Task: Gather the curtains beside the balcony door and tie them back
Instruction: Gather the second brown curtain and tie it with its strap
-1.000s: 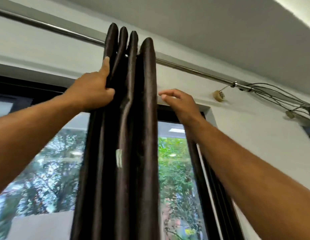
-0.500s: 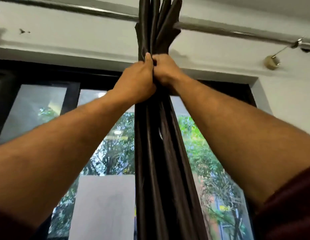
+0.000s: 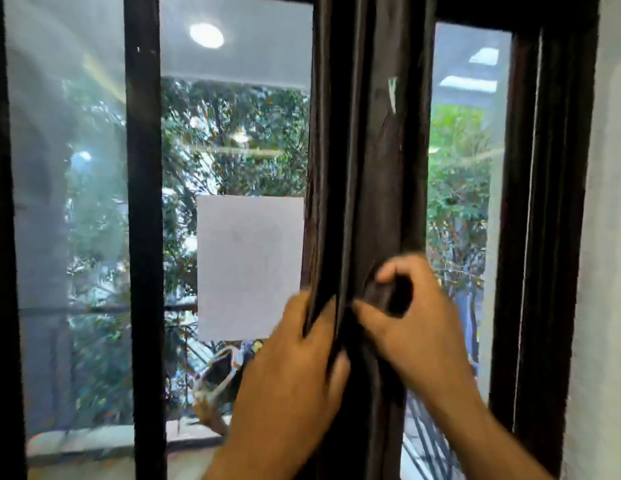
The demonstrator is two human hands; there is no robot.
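**Head view: both hands clasp the gathered curtain**

We see the dark curtain (image 3: 364, 168) hanging bunched in front of the glass door (image 3: 142, 237). Our left hand (image 3: 295, 362) curls round its left folds; our right hand (image 3: 413, 320), just beside it, pinches the right folds. A white paper (image 3: 250, 268) is stuck to the glass left of the grip.

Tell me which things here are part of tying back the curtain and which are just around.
Part of the job:
curtain, gathered in a bunch
left hand, gripping it
right hand, gripping it

Just around:
white paper on the glass
window frame
wall on the right
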